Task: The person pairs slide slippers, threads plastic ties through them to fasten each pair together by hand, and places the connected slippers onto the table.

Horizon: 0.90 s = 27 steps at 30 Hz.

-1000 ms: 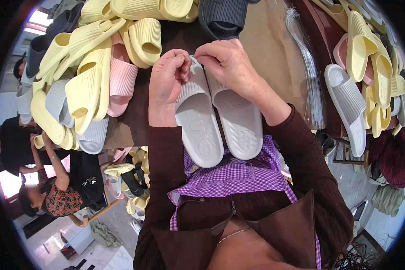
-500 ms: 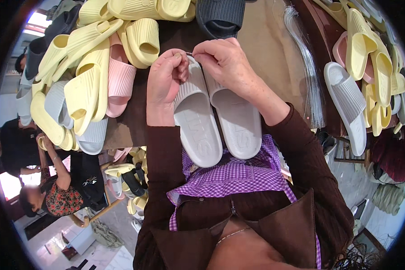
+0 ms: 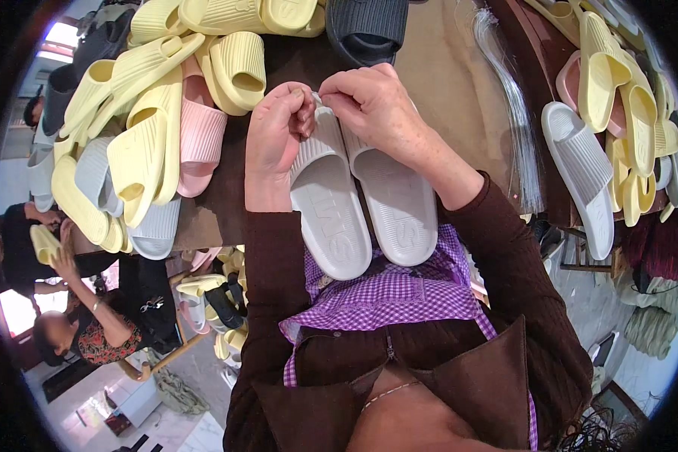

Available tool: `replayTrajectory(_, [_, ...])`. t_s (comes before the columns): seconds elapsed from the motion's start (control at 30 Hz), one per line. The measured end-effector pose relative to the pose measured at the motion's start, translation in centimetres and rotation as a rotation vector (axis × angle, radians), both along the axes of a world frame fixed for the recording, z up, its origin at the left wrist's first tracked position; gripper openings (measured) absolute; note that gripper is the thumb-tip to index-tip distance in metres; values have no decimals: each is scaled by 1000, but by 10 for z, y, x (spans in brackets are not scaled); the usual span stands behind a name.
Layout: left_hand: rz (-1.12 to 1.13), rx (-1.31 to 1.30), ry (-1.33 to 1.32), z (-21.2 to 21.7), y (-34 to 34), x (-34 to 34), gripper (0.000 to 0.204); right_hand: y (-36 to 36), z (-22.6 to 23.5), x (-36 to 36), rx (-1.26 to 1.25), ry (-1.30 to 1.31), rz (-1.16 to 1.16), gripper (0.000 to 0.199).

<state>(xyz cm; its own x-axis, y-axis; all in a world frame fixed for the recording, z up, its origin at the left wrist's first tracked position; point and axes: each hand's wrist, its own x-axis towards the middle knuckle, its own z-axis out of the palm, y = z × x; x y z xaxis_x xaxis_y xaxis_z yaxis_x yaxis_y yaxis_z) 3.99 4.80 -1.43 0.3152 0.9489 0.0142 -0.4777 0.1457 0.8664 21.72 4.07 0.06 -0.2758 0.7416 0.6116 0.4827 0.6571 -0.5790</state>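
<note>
A pair of light grey slide slippers [image 3: 331,215] lies side by side in front of me, toes pointing away and heels over my purple checked apron [image 3: 388,297]. At the toe end of the left slipper, my left hand [image 3: 279,124] is closed, its thumb and forefinger pinched together. My right hand [image 3: 373,105] pinches close beside it, over the toe of the other slipper [image 3: 399,207]. Something very thin seems to lie between the two sets of fingertips; it is too small to make out.
Yellow slippers [image 3: 143,158], a pink one [image 3: 202,139] and grey ones are heaped on the left. A black slipper [image 3: 367,30] lies ahead. On the right are a bundle of thin clear strands [image 3: 516,105] and more slippers [image 3: 580,177]. A co-worker [image 3: 102,324] is at far left.
My two hands stay at the slippers' toes, the right one shifted very slightly left. The co-worker's arm has risen leftward, with a yellow slipper now showing at the hand.
</note>
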Motion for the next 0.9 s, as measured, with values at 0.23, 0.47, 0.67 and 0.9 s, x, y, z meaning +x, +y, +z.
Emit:
replayTrajectory(0.23, [18, -8, -14, 0, 0, 1, 12, -1, 1, 0, -14, 12, -3, 4])
replayTrajectory(0.47, [38, -15, 22, 2, -1, 3, 12, 0, -1, -1, 5, 13, -5, 4])
replayTrajectory(0.67, [49, -13, 32, 2, -2, 3, 9, -1, 1, -2, -21, 9, -2, 4])
replayTrajectory(0.9, [45, 2, 93, 4, -2, 4, 6, 1, 0, -2, 9, -6, -14, 3])
